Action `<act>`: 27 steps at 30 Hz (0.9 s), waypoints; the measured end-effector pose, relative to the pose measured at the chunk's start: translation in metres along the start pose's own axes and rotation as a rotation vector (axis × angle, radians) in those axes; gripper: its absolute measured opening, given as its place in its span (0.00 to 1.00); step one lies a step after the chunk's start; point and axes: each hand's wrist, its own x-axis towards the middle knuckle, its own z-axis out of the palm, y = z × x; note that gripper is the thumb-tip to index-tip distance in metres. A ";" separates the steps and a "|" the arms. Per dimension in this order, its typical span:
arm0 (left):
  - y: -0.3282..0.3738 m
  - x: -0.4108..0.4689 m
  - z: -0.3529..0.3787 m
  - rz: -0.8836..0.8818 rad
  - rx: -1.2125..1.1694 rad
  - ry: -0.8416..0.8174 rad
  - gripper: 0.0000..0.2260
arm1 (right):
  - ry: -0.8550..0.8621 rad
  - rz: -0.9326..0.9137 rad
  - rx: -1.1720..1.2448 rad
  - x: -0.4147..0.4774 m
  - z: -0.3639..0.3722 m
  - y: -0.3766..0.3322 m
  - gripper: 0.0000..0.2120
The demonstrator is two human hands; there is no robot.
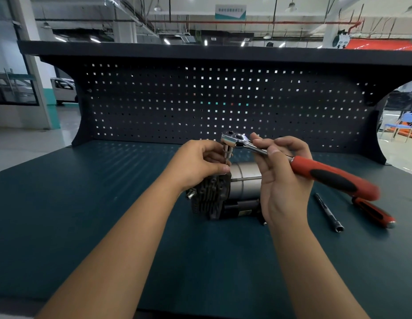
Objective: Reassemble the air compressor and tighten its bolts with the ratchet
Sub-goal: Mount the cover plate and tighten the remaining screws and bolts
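The air compressor (232, 192) lies on the green bench, its dark finned head facing me on the left and its silver cylinder body behind. My right hand (283, 176) grips the ratchet (333, 176) by the chrome shank just ahead of its red and black handle. The ratchet's head (231, 138) sits above the compressor with a socket pointing straight down from it. My left hand (200, 164) pinches that socket stem just above the compressor's top edge. The bolt under the socket is hidden by my fingers.
A black extension bar (329, 212) and a red-handled screwdriver (372, 211) lie on the bench to the right of the compressor. A dark pegboard back panel (200, 100) with a shelf on top rises behind the bench.
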 end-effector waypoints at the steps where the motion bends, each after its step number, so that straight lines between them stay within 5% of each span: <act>1: 0.000 0.000 0.000 0.000 0.003 0.000 0.13 | 0.003 -0.002 -0.001 0.000 0.000 0.000 0.07; 16: 0.005 0.003 0.004 -0.018 -0.260 0.040 0.06 | -0.007 -0.002 0.002 0.000 -0.003 0.001 0.07; 27: 0.005 0.005 0.005 -0.020 -0.294 0.042 0.05 | 0.066 0.263 0.263 0.033 -0.013 0.010 0.09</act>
